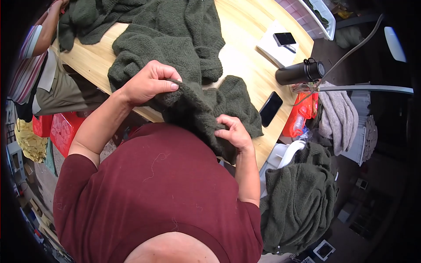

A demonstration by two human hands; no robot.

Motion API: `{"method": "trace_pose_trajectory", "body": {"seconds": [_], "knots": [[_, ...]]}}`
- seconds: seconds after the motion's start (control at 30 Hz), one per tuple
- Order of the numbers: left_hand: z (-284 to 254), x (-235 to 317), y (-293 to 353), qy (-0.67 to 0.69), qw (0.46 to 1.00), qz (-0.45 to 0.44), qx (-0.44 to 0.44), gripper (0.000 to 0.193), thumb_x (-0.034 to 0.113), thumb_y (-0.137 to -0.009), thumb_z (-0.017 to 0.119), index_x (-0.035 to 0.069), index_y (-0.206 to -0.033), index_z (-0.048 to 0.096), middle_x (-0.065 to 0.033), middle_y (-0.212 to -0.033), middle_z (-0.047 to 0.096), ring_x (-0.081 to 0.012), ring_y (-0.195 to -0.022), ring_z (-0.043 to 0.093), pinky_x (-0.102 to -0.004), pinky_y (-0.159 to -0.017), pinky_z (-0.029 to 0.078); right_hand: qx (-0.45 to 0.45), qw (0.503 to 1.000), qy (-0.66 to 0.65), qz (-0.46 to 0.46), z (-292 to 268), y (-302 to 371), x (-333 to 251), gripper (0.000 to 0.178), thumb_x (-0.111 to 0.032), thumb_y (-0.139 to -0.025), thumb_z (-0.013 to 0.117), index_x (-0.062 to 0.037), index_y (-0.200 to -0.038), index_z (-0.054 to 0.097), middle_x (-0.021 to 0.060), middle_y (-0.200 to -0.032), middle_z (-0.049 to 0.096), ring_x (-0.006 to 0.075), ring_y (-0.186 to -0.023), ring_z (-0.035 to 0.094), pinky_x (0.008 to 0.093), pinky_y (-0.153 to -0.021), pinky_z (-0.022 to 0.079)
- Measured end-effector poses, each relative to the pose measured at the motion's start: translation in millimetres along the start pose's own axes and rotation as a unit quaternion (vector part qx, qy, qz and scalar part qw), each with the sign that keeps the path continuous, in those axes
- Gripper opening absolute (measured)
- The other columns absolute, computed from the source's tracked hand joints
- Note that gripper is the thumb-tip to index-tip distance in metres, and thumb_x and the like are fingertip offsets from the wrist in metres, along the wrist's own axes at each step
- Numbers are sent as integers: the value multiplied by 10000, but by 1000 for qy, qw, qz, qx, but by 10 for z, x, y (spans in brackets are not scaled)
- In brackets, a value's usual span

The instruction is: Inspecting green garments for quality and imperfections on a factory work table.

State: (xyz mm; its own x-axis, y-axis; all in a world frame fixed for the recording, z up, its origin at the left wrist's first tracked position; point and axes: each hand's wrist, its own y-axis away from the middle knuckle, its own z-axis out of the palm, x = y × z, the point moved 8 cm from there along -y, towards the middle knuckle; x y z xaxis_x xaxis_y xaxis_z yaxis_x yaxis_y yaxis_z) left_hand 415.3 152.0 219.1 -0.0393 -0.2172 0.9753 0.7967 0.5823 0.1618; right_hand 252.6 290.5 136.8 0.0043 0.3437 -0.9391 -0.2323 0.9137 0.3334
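A dark green knitted sweater [162, 46] lies spread over the light wooden table [245, 26], its near part drawn over the front edge toward me. My left hand [153, 82] pinches a fold of the knit between thumb and fingers. Lower and to the right, my right hand [233, 131] grips the same fabric, fingers curled and thumb pressed on it. Between the two hands an edge of the knit runs slanting down to the right. The fingertips of both hands are partly hidden in the cloth.
Right of the sweater lie a black phone [271, 108], a black bottle [298, 73] and a white box [267, 46] with a dark device [285, 38] on it. More green knitwear [298, 201] is heaped over a white bin [274, 158] at my right. Another person [44, 79] is at the left.
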Motion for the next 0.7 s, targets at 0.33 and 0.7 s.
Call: {"method": "trace_pose_trajectory", "body": {"seconds": [0.33,0.7], "knots": [[-88,-123,57,-162,987,-25,7,53,-16,-682,592,4,-701,547,31,-631,513,-31,-610,437,-194,-550,353,141,978,139,-65,-273,263,-467,215,-20,-654,693,15,-829,574,-5,-731,554,70,-689,490,223,-635,404],[63,-145,31,12,996,-83,-11,89,55,-748,605,24,-703,535,56,-649,501,-4,-608,418,-176,-550,341,388,839,350,-156,-420,441,-639,201,76,-704,562,19,-896,578,118,-799,605,224,-713,590,273,-654,457]]}}
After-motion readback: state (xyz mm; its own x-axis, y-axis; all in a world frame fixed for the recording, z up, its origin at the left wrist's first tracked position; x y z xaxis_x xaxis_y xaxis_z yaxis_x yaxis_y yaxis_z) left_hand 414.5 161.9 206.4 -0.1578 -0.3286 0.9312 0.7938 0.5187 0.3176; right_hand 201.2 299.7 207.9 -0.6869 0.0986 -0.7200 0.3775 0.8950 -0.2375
